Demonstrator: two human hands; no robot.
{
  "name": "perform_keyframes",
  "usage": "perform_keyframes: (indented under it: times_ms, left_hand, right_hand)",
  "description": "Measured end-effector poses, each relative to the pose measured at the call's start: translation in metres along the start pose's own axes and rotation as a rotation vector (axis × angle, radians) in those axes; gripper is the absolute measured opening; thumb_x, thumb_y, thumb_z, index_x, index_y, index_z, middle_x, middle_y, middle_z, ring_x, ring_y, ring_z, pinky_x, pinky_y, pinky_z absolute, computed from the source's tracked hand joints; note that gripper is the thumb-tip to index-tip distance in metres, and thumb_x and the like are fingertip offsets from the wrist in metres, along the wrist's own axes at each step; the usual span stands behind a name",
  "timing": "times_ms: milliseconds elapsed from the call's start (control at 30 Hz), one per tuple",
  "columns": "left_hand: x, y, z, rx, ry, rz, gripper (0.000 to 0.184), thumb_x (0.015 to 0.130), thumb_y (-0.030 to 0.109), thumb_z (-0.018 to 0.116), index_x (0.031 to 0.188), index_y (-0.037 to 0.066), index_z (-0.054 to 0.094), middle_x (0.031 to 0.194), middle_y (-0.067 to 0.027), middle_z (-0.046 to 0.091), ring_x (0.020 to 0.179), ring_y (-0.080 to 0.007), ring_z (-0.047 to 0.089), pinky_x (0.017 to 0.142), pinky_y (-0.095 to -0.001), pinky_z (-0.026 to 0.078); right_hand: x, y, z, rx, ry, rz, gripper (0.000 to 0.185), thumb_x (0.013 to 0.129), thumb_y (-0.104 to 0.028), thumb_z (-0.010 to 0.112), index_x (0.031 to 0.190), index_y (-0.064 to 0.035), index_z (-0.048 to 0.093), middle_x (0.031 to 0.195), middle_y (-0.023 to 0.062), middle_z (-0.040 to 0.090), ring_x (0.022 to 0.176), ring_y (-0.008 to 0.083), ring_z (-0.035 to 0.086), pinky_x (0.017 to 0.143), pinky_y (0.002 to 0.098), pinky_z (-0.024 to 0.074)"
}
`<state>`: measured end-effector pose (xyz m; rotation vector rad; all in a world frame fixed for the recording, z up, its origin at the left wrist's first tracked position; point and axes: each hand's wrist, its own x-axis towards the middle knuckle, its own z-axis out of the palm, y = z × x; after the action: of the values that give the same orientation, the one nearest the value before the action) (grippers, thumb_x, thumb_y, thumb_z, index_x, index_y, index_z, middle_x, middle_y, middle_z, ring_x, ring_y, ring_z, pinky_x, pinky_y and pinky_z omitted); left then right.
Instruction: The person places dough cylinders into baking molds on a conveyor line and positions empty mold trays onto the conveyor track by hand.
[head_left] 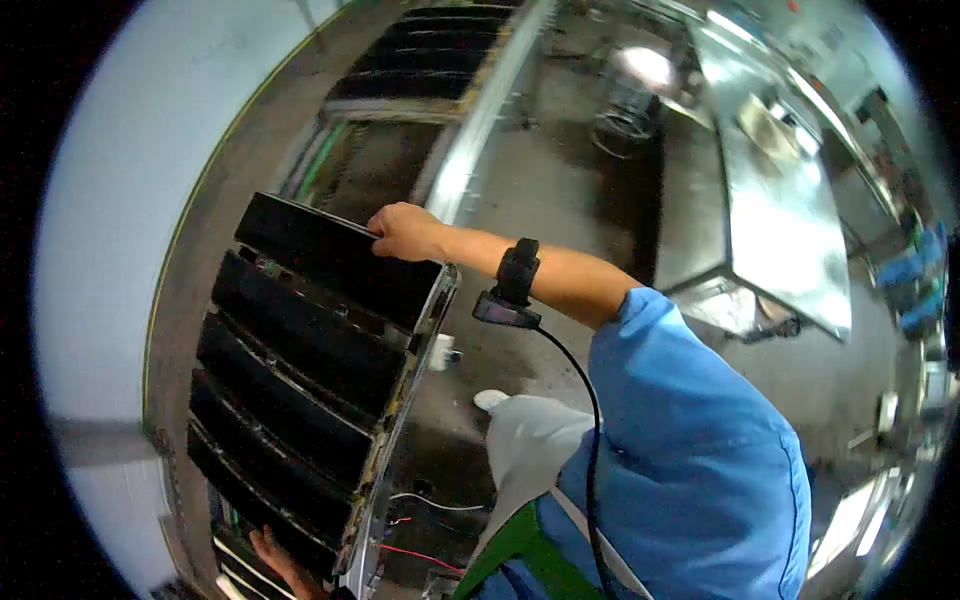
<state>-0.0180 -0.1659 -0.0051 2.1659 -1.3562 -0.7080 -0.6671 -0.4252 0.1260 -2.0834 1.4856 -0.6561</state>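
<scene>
Our right hand (400, 232) pinches the upper edge of the end panel (325, 250), its fingers curled over the rim. This black panel is the topmost in the view, at one end of a row of similar black panels (310, 325) carried on a long frame (385, 435) in front of us. Our left hand (280, 565) is at the opposite end of the row, beside the lowest panel; its fingers are partly visible, but we cannot tell whether they grip, press or merely rest there.

As for how far along things are, we judge the row to be largely laid out: the panels lie one after another, slightly overlapping or with narrow gaps between them. The end panel is the one clearly being handled, and since our fingers are on it, we would not call it finished with. Whether it is being placed, straightened or lifted, we cannot tell, nor how many others need attention.

Farther along, past a stretch of bare framework, a second group of black panels (425, 55) lies beyond the reach of either hand. A metal rail (490, 120) runs beside it. Our right wrist wears a small device (508, 310) with a black cable (585, 385), and behind our arm stands a steel desk (785, 225) with a pale cloth-like item (768, 130) on it.
</scene>
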Motion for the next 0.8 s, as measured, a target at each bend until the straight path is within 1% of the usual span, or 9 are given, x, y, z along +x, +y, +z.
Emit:
perform_keyframes:
  times_ms: [100, 233, 267, 367, 400, 467, 600, 633, 800]
  left_hand:
    - [0.013, 0.062, -0.021, -0.097, -0.105, 0.122, 0.048, 0.082, 0.019, 0.045, 0.124, 0.002, 0.028, 0.119, -0.0121, 0.037, 0.112, -0.0223, 0.033, 0.091, -0.0332, 0.029]
    - [-0.074, 0.246, -0.012, -0.043, -0.028, 0.223, 0.045, 0.08, 0.021, 0.048, 0.116, -0.003, 0.035, 0.108, -0.0153, 0.047, 0.097, -0.0234, 0.044, 0.081, -0.0333, 0.037]
    - [-0.103, 0.284, -0.015, -0.022, -0.017, 0.249, 0.046, 0.079, 0.022, 0.05, 0.114, -0.005, 0.038, 0.105, -0.017, 0.05, 0.092, -0.0245, 0.048, 0.078, -0.0342, 0.039]
    - [-0.088, 0.312, 0.008, -0.267, -0.229, 0.2, 0.055, 0.08, 0.009, 0.046, 0.129, 0.004, 0.019, 0.131, -0.0139, 0.025, 0.119, -0.0206, 0.025, 0.097, -0.0289, 0.018]
    - [-0.082, 0.327, 0.028, -0.195, -0.192, 0.395, 0.041, 0.078, 0.004, 0.045, 0.117, 0.0, 0.034, 0.115, -0.0089, 0.039, 0.107, -0.0158, 0.035, 0.09, -0.024, 0.023]
    - [-0.112, 0.424, 0.098, -0.249, -0.43, 0.531, 0.014, 0.075, 0.001, 0.044, 0.079, 0.006, 0.032, 0.075, -0.0001, 0.023, 0.07, -0.0106, 0.027, 0.066, -0.0184, 0.022]
    - [-0.126, 0.513, 0.22, -0.038, -0.624, 0.864, 0.021, 0.074, 0.003, 0.045, 0.069, 0.01, 0.025, 0.067, 0.0026, 0.02, 0.062, -0.0079, 0.024, 0.055, -0.0212, 0.024]
    - [-0.147, 0.538, 0.251, -0.073, -0.662, 0.737, 0.023, 0.073, 0.004, 0.046, 0.068, 0.01, 0.025, 0.067, 0.0024, 0.02, 0.061, -0.0079, 0.024, 0.054, -0.0215, 0.024]
    - [-0.188, 0.619, 0.426, -0.159, -0.905, 0.883, 0.011, 0.071, 0.005, 0.047, 0.073, 0.004, 0.036, 0.067, -0.0004, 0.034, 0.064, -0.0102, 0.035, 0.059, -0.0254, 0.034]
  right_hand:
    - [-0.074, 0.014, -0.027, 0.142, 0.186, 0.067, 0.022, 0.064, -0.014, 0.056, 0.059, 0.002, 0.041, 0.052, 0.0175, 0.04, 0.05, 0.0296, 0.042, 0.05, 0.038, 0.0338]
    - [-0.201, 0.027, -0.069, 0.195, 0.33, 0.191, 0.021, 0.064, -0.013, 0.056, 0.058, 0.0024, 0.041, 0.05, 0.0162, 0.037, 0.047, 0.0208, 0.04, 0.048, 0.0363, 0.032]
    - [-0.228, 0.018, -0.072, 0.144, 0.333, 0.26, 0.019, 0.064, -0.016, 0.056, 0.063, 0.0012, 0.047, 0.057, 0.0181, 0.044, 0.053, 0.0271, 0.045, 0.052, 0.0376, 0.0358]
    - [-0.327, 0.032, -0.084, 0.182, 0.514, 0.316, 0.021, 0.064, -0.019, 0.056, 0.07, 0.0004, 0.054, 0.062, 0.0189, 0.051, 0.058, 0.0316, 0.049, 0.056, 0.0382, 0.0391]
    - [-0.36, 0.037, -0.097, 0.188, 0.52, 0.392, 0.021, 0.064, -0.019, 0.056, 0.07, 0.0006, 0.054, 0.063, 0.0188, 0.051, 0.058, 0.0301, 0.05, 0.056, 0.038, 0.0393]
    - [-0.421, 0.071, -0.123, 0.226, 0.537, 0.601, 0.021, 0.065, -0.019, 0.055, 0.071, 0.0012, 0.054, 0.064, 0.0188, 0.052, 0.06, 0.0277, 0.052, 0.057, 0.0371, 0.0398]
    - [-0.546, 0.117, -0.141, 0.269, 0.773, 0.757, 0.023, 0.067, -0.015, 0.054, 0.08, 0.0032, 0.055, 0.067, 0.0167, 0.054, 0.063, 0.0218, 0.053, 0.06, 0.033, 0.0415]
    - [-0.574, 0.126, -0.147, 0.249, 0.831, 0.813, 0.024, 0.067, -0.015, 0.053, 0.082, 0.0038, 0.055, 0.067, 0.0155, 0.055, 0.063, 0.0197, 0.053, 0.061, 0.0318, 0.0418]
    - [-0.696, 0.168, -0.172, 0.365, 0.993, 1.044, 0.023, 0.07, -0.011, 0.052, 0.085, 0.0067, 0.055, 0.069, 0.0113, 0.057, 0.066, 0.0154, 0.053, 0.061, 0.0282, 0.0415]
